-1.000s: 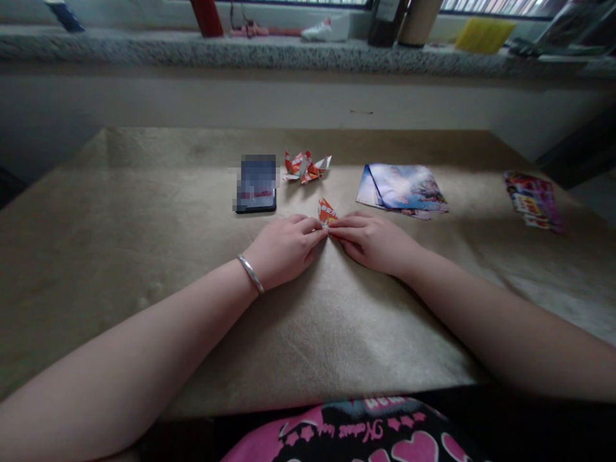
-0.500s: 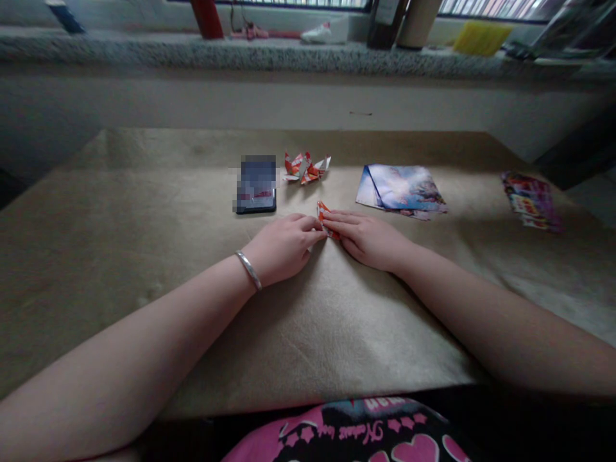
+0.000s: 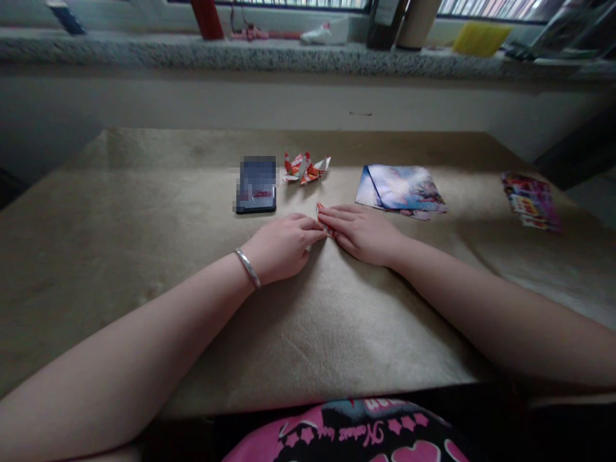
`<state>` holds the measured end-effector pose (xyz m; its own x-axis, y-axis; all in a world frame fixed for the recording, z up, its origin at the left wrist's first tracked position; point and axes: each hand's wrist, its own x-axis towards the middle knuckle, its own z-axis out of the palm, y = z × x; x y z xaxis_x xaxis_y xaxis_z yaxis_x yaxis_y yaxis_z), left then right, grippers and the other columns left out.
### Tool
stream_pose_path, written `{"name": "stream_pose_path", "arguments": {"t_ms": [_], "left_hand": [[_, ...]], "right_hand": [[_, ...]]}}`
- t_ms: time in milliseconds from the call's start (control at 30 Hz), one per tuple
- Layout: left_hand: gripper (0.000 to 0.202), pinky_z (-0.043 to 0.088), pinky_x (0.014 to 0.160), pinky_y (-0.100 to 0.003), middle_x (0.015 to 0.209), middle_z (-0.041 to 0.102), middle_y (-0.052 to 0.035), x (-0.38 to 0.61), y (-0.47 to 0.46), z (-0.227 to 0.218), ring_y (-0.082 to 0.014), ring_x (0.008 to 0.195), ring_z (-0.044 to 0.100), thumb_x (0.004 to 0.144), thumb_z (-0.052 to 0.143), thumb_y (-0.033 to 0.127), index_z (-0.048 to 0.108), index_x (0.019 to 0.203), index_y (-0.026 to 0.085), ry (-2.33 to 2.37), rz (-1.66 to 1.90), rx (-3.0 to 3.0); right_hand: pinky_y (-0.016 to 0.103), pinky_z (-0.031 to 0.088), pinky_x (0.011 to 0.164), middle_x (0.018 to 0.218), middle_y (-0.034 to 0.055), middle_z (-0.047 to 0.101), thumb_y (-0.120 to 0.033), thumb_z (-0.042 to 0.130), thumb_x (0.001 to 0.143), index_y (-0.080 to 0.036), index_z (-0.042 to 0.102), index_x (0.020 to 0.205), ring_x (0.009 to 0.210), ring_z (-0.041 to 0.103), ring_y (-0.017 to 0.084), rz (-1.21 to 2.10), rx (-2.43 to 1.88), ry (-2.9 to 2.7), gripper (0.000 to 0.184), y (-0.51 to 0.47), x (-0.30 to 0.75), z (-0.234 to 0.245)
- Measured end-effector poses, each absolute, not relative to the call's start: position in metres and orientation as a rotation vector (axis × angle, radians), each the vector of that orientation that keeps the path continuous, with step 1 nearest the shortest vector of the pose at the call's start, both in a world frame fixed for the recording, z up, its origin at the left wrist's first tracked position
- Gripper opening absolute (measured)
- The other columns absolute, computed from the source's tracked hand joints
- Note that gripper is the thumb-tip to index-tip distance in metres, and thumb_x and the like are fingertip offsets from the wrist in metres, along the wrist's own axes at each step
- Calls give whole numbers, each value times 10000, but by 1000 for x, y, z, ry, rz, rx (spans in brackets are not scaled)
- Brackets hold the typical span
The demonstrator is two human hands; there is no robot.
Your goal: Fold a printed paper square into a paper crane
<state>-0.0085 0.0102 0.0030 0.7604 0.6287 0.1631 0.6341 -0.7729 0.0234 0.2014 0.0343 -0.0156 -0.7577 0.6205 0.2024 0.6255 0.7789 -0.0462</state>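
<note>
on the counter (image 3: 327,333), a dark phone (image 3: 257,184) lies at left, its screen blurred, with red-and-white folded paper shapes (image 3: 305,169) just beside it. my left fingers (image 3: 312,225) curl against a small folded red paper (image 3: 318,210); i cannot tell whether they pinch it. my right fingers (image 3: 341,219) stretch flat over that paper, hiding most of it. beyond them rest bluish picture sheets (image 3: 407,186), then, well apart, colourful printed papers (image 3: 532,199).
</note>
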Motion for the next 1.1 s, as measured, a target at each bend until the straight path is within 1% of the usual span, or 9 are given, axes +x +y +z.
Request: {"name": "stream_pose_path", "arguments": {"t_ms": [133,300,433,533,667,733,867,967,1100], "left_hand": [[487,479,990,-343,1176,649,-60,-9,10,6,-207,1081,578,717,491,65,637,1173,159,-1053,-248,-2922],[483,480,988,-348,1176,648,-57,-10,12,5,-216,1086,574,719,503,74,640,1174,159,-1060,-262,-2933],[470,471,999,-339,1178,646,-49,-10,12,4,-206,1096,566,732,499,79,641,1171,168,-1065,-269,-2933],[458,476,991,-341,1171,649,-47,-8,10,7,-211,1099,567,740,498,87,642,1167,168,-1072,-241,-2923],[433,501,948,-366,1169,650,-38,-7,7,12,-224,1089,576,757,490,108,645,1153,195,-1115,-184,-2867],[432,500,948,-366,1172,648,-37,-7,6,12,-223,1087,578,758,490,113,640,1154,199,-1119,-176,-2858],[423,492,953,-359,1162,647,-45,-7,6,10,-219,1095,570,769,487,122,627,1161,196,-1109,-180,-2862],[405,489,951,-366,1126,653,-63,-5,7,9,-221,1083,570,778,485,137,621,1157,180,-1121,-176,-2854],[411,493,932,-374,1116,650,-83,-2,6,8,-228,1057,575,801,481,170,595,1196,163,-1127,-180,-2831]], "right_hand": [[469,426,958,1432,91,466,-293,370,934,-111,470,1373,1203,490,287,-79,-1009,-2815,485,38,200,-11],[440,412,950,1420,84,484,-315,359,942,-114,473,1370,1177,490,279,-57,-1017,-2835,486,45,197,-8],[454,410,946,1426,94,477,-318,363,938,-107,482,1361,1155,494,295,-46,-1056,-2812,487,49,193,-10],[471,382,1001,1446,101,449,-284,363,929,-97,464,1373,1212,467,300,9,-1083,-2794,492,53,193,-13],[450,321,1091,1473,130,400,-266,346,932,-55,415,1399,1340,369,289,104,-1054,-2823,518,54,196,-14],[442,323,1100,1469,137,405,-270,340,934,-45,415,1397,1343,376,288,103,-1056,-2823,520,50,198,-13],[421,350,1100,1443,135,440,-268,332,943,-56,458,1371,1313,430,267,42,-1023,-2768,494,36,205,-11],[409,373,1090,1376,125,525,-268,374,933,-87,514,1334,1271,482,249,7,-1002,-2736,462,27,211,-10],[366,433,1029,1255,132,625,-238,422,907,-101,643,1191,1160,577,234,-30,-1016,-2694,385,25,217,-5]]}}
